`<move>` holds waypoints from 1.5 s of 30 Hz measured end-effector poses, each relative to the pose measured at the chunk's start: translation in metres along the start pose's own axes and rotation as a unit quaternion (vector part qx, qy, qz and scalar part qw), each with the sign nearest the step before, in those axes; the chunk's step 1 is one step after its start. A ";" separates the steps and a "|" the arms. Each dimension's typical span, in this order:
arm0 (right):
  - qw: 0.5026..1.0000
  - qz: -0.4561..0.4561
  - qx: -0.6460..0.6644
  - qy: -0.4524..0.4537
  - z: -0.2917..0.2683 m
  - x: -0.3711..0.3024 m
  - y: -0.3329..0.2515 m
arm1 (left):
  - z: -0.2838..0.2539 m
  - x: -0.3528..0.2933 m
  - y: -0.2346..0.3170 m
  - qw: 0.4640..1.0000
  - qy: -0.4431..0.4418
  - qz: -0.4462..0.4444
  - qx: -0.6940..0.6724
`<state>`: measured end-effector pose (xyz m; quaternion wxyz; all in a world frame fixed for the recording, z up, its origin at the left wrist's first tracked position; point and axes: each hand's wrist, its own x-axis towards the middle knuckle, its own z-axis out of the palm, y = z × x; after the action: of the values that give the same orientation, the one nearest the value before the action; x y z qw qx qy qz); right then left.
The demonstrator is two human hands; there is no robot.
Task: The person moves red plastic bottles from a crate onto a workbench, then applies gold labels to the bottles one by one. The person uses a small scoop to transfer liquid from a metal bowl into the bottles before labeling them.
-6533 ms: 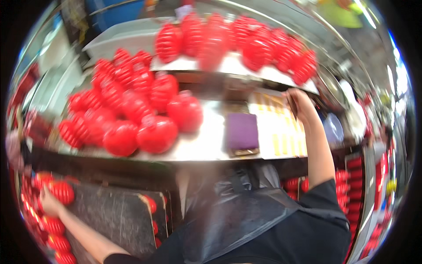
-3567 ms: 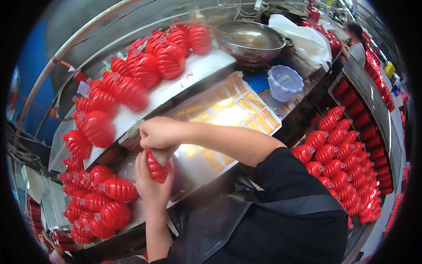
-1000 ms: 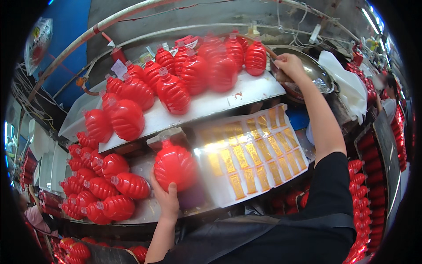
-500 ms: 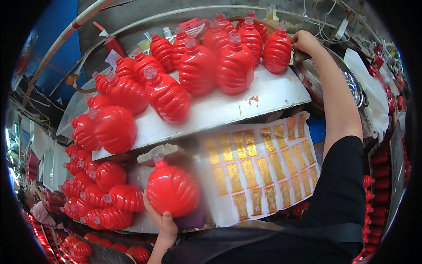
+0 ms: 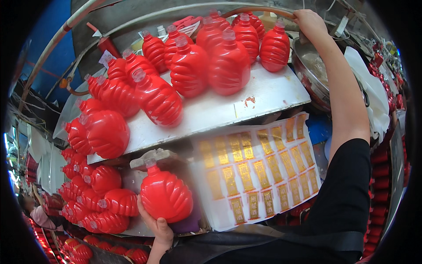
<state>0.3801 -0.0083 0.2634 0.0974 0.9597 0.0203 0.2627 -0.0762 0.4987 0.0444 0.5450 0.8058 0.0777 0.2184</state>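
My left hand [image 5: 158, 229] is closed round the lower left side of a round red bottle [image 5: 167, 196], tilted slightly, its clear uncapped neck next to a pale block [image 5: 160, 157] at the white board's front edge. My right arm stretches to the back right, where my right hand [image 5: 310, 24] is closed on a brown hose [image 5: 263, 9] above a round metal pan [image 5: 313, 59]. A dark end shows just below that hand. Between my arms lies a white sheet [image 5: 222, 222] with rows of gold labels [image 5: 245, 176] edged in red.
Several red ribbed bottles [image 5: 189, 72] stand on the white board [image 5: 211, 110]. More red bottles [image 5: 105, 178] lie piled at the left. A pale curved pipe [image 5: 66, 28] runs along the back. Another person [image 5: 39, 215] is at the far left.
My right hand has risen away from the pan, bringing the hose up with it. The red bottle stays in my left hand. The whole view has shifted slightly.
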 end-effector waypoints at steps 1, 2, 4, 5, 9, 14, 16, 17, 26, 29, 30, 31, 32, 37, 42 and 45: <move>1.000 0.003 -0.006 0.004 0.003 0.001 0.001 | 0.000 0.000 -0.001 1.000 0.000 -0.002 -0.002; 1.000 0.007 -0.017 0.009 0.007 0.003 0.003 | 0.000 -0.001 -0.002 1.000 -0.001 -0.006 -0.010; 0.999 0.017 -0.034 0.015 0.016 0.009 0.008 | -0.001 -0.002 -0.003 1.000 0.004 -0.007 -0.001; 0.999 0.024 -0.033 0.024 0.022 0.012 0.009 | -0.001 -0.002 -0.004 1.000 0.006 -0.008 -0.007; 0.997 0.076 -0.007 0.018 0.045 0.021 0.015 | -0.001 -0.004 -0.006 1.000 0.017 -0.012 -0.008; 0.994 0.083 0.071 0.006 0.040 0.016 0.024 | -0.001 -0.003 -0.003 0.999 0.006 -0.019 -0.035; 0.986 0.094 0.129 -0.036 0.020 0.002 0.034 | 0.000 -0.001 -0.001 0.999 0.001 -0.017 -0.047; 0.982 0.093 0.163 -0.024 0.008 -0.009 0.038 | 0.000 0.000 0.001 0.998 -0.004 -0.014 -0.056; 0.832 0.241 0.495 -0.074 -0.086 -0.161 0.089 | -0.002 0.005 0.016 0.998 -0.049 0.024 -0.034; 0.840 0.296 0.449 -0.068 -0.101 -0.218 0.110 | -0.001 0.006 0.015 0.998 -0.032 0.047 -0.029; 0.852 0.292 0.433 -0.050 -0.102 -0.237 0.116 | -0.001 0.006 0.014 0.998 -0.029 0.052 -0.028; 0.866 0.308 0.393 -0.032 -0.102 -0.255 0.122 | 0.000 0.006 0.013 0.998 -0.025 0.056 -0.028; 0.880 0.305 0.363 -0.012 -0.102 -0.273 0.127 | 0.000 0.005 0.012 0.998 -0.020 0.060 -0.028; 0.922 0.371 0.110 -0.024 -0.118 -0.354 0.144 | 0.000 0.005 0.007 0.996 -0.017 0.082 -0.039; 0.910 0.404 0.084 -0.047 -0.103 -0.426 0.155 | 0.001 0.005 0.000 0.996 -0.022 0.084 -0.035; 0.892 0.440 0.105 -0.015 -0.075 -0.456 0.154 | 0.000 0.004 -0.002 0.996 -0.020 0.086 -0.030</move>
<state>-0.0527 -0.1870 0.1291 -0.1292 0.8789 -0.3784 0.2602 -0.0720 0.5010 0.0436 0.5495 0.7969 -0.0090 0.2508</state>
